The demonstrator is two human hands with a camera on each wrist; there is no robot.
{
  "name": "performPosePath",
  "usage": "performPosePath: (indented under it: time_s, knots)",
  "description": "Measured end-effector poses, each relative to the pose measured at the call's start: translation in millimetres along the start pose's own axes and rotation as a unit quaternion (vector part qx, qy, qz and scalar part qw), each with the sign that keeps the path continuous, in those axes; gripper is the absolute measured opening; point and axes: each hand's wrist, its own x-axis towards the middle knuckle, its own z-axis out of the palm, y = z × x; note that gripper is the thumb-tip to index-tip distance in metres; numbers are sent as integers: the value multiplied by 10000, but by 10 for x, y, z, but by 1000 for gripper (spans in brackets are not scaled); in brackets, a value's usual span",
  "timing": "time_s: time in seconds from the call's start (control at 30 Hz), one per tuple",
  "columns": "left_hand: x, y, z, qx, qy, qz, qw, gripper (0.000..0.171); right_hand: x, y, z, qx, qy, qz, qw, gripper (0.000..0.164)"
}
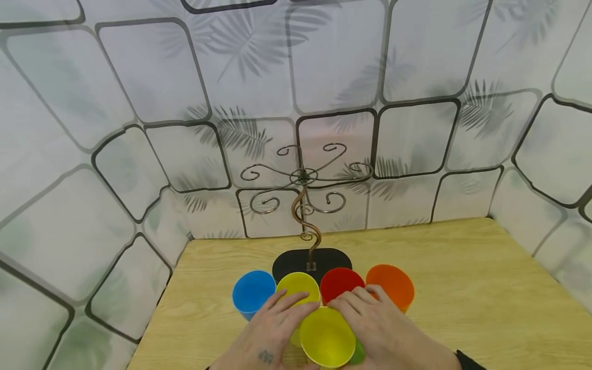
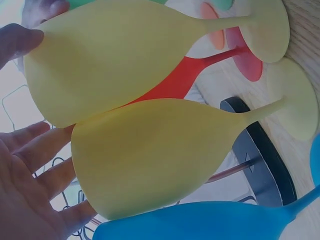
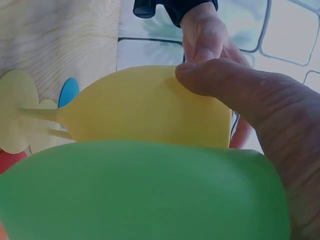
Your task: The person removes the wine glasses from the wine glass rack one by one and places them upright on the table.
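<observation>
My left hand (image 1: 273, 334) and right hand (image 1: 384, 329) grip the front yellow plastic goblet (image 1: 328, 339) by the rim from either side. Its stem and round foot show in the left wrist view. The right thumb (image 3: 205, 80) presses its near wall; the left thumb (image 2: 20, 42) lies at its rim. Left fingers (image 2: 55, 175) reach over the rear yellow goblet (image 1: 296, 283), which stands against it. A green goblet (image 3: 140, 195) is beside the front one, mostly hidden by my right hand in the head view. Behind my right fingers are a red goblet (image 1: 341, 282) and an orange goblet (image 1: 393, 288).
A blue goblet (image 1: 252, 293) stands left of the rear yellow one. Behind the goblets is a metal stand (image 1: 302, 177) with curled arms, a wavy copper post and a flat black base (image 1: 289, 262). Patterned cloth (image 1: 337, 61) encloses the wooden table (image 1: 462, 272) at back and sides.
</observation>
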Motion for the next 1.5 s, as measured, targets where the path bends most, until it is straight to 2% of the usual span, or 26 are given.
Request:
performPosePath:
  time_s: [0.1, 0.33, 0.67, 0.87, 1.03, 1.27, 1.4, 1.5]
  knots:
    - [11, -1, 16, 31, -127, -45, 9999, 74, -11, 10, 0, -85, -129, 46, 9999, 78]
    - [17, -3, 16, -211, -608, -421, 9970, 74, -8, 26, -6, -102, -397, 5, 9992, 77]
    - [59, 3, 80, 443, -526, -274, 9973, 72, 20, 76, -50, -246, -686, 230, 9971, 70]
    - [71, -10, 104, 549, -690, -218, 9959, 69, -21, 95, 29, -320, -376, 83, 9987, 71]
    - [56, -18, 129, 752, -561, -54, 9956, 70, -38, 106, 85, -428, -130, -41, 9990, 72]
    - [54, -30, 145, 674, -385, -14, 9970, 70, -28, 120, 76, -435, -159, -28, 9989, 72]
    - [54, -24, 113, 453, -331, -73, 9984, 73, -24, 125, 58, -111, -21, -9, 9999, 74]
    - [44, -47, 41, 383, -55, -108, 9992, 71, -28, 137, -19, 301, -82, 307, 9990, 79]
